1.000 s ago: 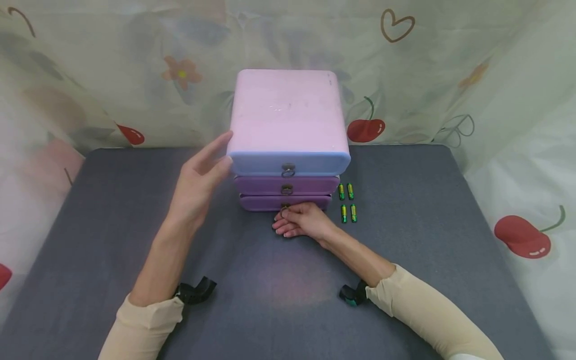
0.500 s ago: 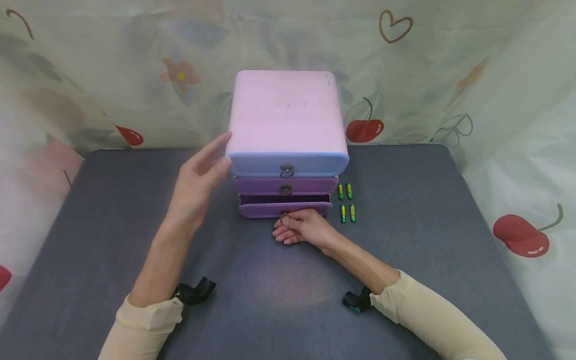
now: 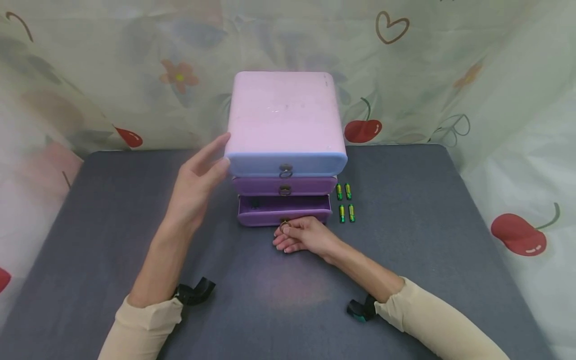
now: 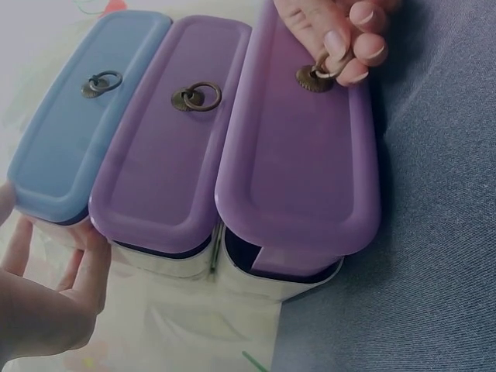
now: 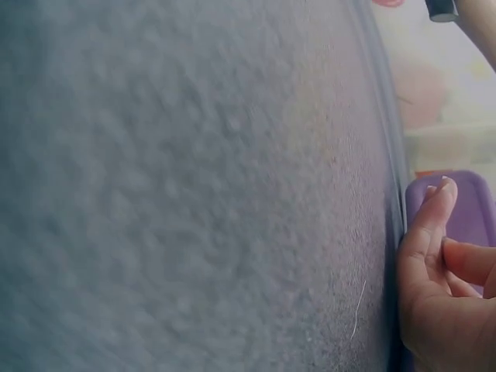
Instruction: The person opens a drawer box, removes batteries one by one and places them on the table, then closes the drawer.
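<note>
A small three-drawer chest (image 3: 284, 112) with a pink top stands at the back middle. Its top drawer (image 4: 85, 132) is blue and the middle drawer (image 4: 167, 147) purple, both pushed in. The purple bottom drawer (image 3: 258, 218) is partly pulled out, and something small and dark shows inside at its left. My right hand (image 3: 308, 235) pinches that drawer's brass ring pull (image 4: 312, 78) between thumb and fingers. Against the chest's left side, my left hand (image 3: 198, 182) touches with extended fingers, the thumb at the front edge of the blue drawer.
Several green-and-yellow batteries (image 3: 342, 214) stand in two short rows just right of the chest. Grey cloth (image 3: 288, 310) covers the table. A patterned curtain (image 3: 135, 75) hangs close behind the chest and along both sides.
My right hand has drawn the bottom drawer toward me by its ring, from nearly closed to partly open, baring its inside. My left hand stays at the chest's side.
</note>
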### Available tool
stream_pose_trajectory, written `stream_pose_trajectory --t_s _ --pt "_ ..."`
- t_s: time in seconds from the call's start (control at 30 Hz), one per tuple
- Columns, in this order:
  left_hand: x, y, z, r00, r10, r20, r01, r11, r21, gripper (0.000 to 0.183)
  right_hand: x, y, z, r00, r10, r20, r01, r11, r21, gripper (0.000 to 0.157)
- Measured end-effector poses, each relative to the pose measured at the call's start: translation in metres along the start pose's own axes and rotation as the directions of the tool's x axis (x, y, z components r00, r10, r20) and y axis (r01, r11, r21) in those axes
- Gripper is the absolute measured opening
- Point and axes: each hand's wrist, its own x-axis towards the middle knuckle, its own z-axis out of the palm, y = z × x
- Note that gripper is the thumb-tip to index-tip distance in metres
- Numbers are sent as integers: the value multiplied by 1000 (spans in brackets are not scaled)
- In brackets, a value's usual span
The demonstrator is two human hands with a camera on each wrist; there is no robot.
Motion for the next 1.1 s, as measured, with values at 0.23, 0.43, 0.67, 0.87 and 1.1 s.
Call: stream_pose_trajectory --t_s 0.23,0.43,0.67,0.87,1.1 --pt "0 2 0 1000 -10 5 10 1000 12 48 -6 6 3 1000 -6 7 6 1000 -1 28" --pt "0 2 -1 1000 -21 10 20 1000 23 48 -13 10 6 1000 -3 7 3 1000 -12 28" --pt "0 3 -1 1000 -27 4 27 1000 12 49 -19 13 10 1000 -25 12 25 999 -20 28" --pt "-1 3 -1 999 -36 3 36 999 13 48 -25 17 13 999 -31 21 31 999 -32 28" --pt "-1 3 -1 1000 -24 15 23 1000 12 49 -31 20 17 999 -33 33 34 999 -31 29"
